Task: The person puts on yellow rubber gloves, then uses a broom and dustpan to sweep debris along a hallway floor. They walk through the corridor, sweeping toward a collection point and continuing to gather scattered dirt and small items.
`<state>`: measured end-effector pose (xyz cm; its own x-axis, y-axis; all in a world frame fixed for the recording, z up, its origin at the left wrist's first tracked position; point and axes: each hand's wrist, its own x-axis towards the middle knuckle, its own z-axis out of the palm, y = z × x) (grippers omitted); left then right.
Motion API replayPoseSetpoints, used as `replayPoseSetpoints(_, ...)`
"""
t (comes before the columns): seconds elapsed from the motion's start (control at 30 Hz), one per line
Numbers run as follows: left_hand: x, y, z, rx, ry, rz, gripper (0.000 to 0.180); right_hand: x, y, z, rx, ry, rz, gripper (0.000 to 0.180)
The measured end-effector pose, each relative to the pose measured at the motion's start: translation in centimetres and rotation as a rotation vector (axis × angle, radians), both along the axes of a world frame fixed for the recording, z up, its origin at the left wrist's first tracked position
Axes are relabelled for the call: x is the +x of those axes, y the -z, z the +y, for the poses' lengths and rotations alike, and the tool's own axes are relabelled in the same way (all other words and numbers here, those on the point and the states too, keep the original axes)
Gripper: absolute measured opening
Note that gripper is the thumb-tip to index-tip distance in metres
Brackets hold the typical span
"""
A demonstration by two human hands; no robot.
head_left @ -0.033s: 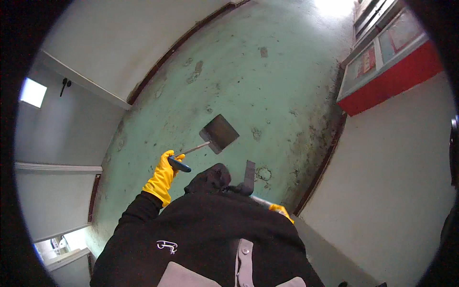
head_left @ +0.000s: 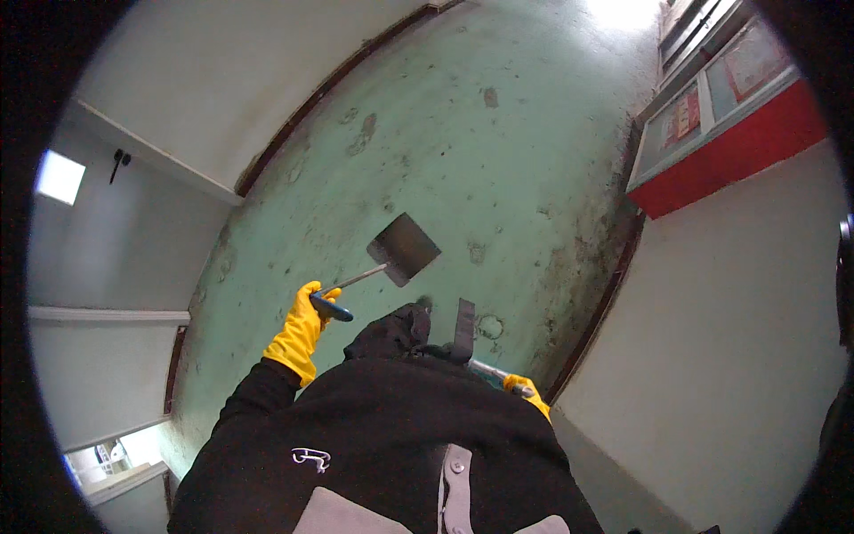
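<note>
Long-handled dustpan (head_left: 405, 248), dark flat pan tilted over the worn green floor (head_left: 498, 160), thin metal shaft running back to a blue grip. Left hand (head_left: 305, 327) in a yellow rubber glove, fingers wrapped tight round that grip. Right hand (head_left: 525, 393), also gloved yellow, mostly hidden behind the black jacket (head_left: 391, 427), closed on a thin metal rod (head_left: 487, 366); how tightly, cannot tell. Floor beyond the dustpan stained and pitted, dark grime thickest along the right baseboard. Pale walls either side of the dustpan, brown skirting at their foot. Red-framed notice board (head_left: 729, 116) on the wall to the dustpan's upper right
</note>
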<state>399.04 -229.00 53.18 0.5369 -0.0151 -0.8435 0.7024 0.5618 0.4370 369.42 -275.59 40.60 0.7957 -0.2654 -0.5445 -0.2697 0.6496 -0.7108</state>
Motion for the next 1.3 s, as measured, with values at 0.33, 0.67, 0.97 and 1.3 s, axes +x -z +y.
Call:
replayPoseSetpoints(0.33,18.2,-0.8,-4.9,0.115,0.061,0.06,0.036,4.8,-1.8,-1.4,-0.68,-0.367,0.418,0.027)
replayPoseSetpoints(0.67,42.0,-5.6,-23.1,-0.014,0.173,-0.026,0.036,12.8,-1.8,-4.4,-0.677,-0.328,0.495,0.027)
replayPoseSetpoints(0.97,57.4,-6.7,-38.1,-0.02,0.195,-0.112,0.046,43.7,-13.6,-27.6,-0.846,-0.104,0.284,0.02)
replayPoseSetpoints(1.3,71.6,-10.4,-45.6,0.152,0.171,-0.028,0.045,72.0,-14.0,-42.2,-0.001,0.19,0.287,0.023)
